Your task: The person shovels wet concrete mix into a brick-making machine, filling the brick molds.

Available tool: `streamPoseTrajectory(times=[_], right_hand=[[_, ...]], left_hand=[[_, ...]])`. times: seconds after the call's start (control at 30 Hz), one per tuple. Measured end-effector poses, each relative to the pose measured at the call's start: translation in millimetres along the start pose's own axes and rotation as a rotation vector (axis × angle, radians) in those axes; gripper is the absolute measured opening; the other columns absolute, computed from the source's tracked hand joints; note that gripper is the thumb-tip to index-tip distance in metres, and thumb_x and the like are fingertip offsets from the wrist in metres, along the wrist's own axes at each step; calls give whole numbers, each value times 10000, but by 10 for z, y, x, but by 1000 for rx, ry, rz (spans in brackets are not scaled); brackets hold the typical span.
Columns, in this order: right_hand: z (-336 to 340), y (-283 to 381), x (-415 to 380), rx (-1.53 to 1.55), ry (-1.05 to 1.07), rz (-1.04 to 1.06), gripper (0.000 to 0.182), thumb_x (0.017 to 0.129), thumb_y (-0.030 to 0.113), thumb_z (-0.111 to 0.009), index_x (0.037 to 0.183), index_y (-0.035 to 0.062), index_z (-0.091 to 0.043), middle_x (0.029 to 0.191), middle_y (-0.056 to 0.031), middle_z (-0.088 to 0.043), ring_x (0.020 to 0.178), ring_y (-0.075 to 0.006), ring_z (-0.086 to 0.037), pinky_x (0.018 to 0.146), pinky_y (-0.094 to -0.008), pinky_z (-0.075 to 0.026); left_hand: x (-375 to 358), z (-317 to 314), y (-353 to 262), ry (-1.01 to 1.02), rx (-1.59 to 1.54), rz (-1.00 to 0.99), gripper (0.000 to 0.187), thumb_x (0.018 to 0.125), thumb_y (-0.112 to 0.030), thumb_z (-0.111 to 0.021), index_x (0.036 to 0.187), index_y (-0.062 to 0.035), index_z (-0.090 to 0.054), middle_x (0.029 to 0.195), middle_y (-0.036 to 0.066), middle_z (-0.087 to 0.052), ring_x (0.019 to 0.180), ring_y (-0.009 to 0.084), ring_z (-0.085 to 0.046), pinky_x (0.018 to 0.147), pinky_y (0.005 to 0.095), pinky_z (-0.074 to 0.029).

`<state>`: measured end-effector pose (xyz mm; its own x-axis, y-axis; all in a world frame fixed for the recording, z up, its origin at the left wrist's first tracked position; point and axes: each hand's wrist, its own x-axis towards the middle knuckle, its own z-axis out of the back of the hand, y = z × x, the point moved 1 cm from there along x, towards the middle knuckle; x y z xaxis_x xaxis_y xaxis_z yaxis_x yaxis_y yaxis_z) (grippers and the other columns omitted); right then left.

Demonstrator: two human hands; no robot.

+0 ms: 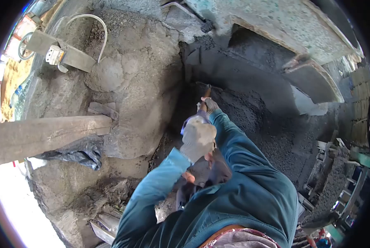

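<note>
My left hand [197, 137], in a pale glove, is wrapped round the long wooden handle near my body. Farther along the same handle, my right hand [210, 106] grips it close to the tool's head, the fingers partly bare. The handle [208, 91] runs forward and down to a dark metal edge [209, 86] at the dark grey material. That loose, wet-looking mix [245, 109] lies ahead and to the right of my hands. The exact shape of the tool's head is hard to make out in the shadow.
A wooden beam [48, 134] juts in from the left beside a rough concrete mass [139, 95]. Above the mix hangs a metal chute [317, 80]. A board with a white box [55, 54] lies upper left. Cement-caked racks [327, 177] stand right.
</note>
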<state>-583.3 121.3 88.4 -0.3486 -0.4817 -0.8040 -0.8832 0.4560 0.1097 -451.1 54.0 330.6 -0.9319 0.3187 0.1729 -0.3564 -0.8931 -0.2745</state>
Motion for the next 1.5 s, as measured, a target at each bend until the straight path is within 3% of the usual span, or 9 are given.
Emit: streamPoseTrajectory(times=[0.2,0.43,0.67,0.87,0.9,0.93,1.0,1.17,1.5], right_hand=[[173,-1161,543,-411,-207,-53,248,983,437,-525,1001,196,-580,885,-50,-646,787,-238,-635,704,-494,-507],[594,-1532,145,-396,-262,-24,150,922,201,-662,1000,108,-573,763,-112,-620,654,-291,-638,587,-487,-539],[207,-1992,-642,-149,-168,75,167,872,100,-710,958,86,-567,740,-90,-602,625,-260,-618,579,-419,-542],[524,-3164,-408,-86,-314,-54,65,928,96,-612,950,107,-552,728,-66,-558,587,-252,-579,557,-506,-541],[681,-3501,-414,-188,-318,-63,85,917,137,-631,971,104,-575,755,-79,-608,609,-282,-614,594,-526,-550],[1286,-4162,116,-190,-288,-51,123,956,243,-555,951,132,-610,762,-72,-637,626,-286,-639,614,-521,-558],[2457,-5390,1157,-192,-229,-28,401,1033,453,-404,910,189,-680,776,-58,-694,661,-292,-690,653,-511,-572],[1962,-5428,-56,-336,-427,-303,275,1001,344,-482,875,152,-633,727,-73,-633,599,-280,-635,592,-501,-551],[1896,-2892,1309,-251,-330,-69,123,931,178,-626,866,97,-561,701,-80,-548,549,-242,-552,538,-483,-529]], left_hand=[[-1103,57,289,142,-152,217,233,604,-271,-751,724,-97,-655,653,103,-639,609,316,-658,551,466,-501],[-1664,11,-318,479,-230,496,412,723,-465,-725,809,-68,-654,736,123,-681,684,332,-681,606,471,-500],[-2589,486,-458,-74,-770,836,333,839,-270,-742,991,16,-665,823,123,-729,727,246,-704,686,336,-558],[-4128,-100,-329,-878,-1950,1868,420,985,-429,-512,962,-33,-650,868,87,-680,788,233,-652,727,429,-538],[-5048,-789,-346,-895,-2467,1166,567,972,-532,-479,1086,-3,-650,978,104,-699,927,258,-663,878,441,-527],[-5414,-934,-453,-922,-2584,1047,660,954,-587,-479,1152,21,-642,1103,126,-707,1019,288,-672,993,421,-494],[-5716,-920,-762,-979,-1989,1810,591,943,-593,-485,1123,-48,-626,1036,85,-653,957,267,-633,919,421,-496],[-5973,-1287,-1181,-920,-1434,2604,450,928,-589,-506,1116,-185,-571,989,6,-554,908,234,-555,802,418,-495],[-4145,-2594,-105,-1007,-1726,1998,279,958,-360,-596,874,-94,-610,711,18,-552,630,192,-568,638,392,-524]])
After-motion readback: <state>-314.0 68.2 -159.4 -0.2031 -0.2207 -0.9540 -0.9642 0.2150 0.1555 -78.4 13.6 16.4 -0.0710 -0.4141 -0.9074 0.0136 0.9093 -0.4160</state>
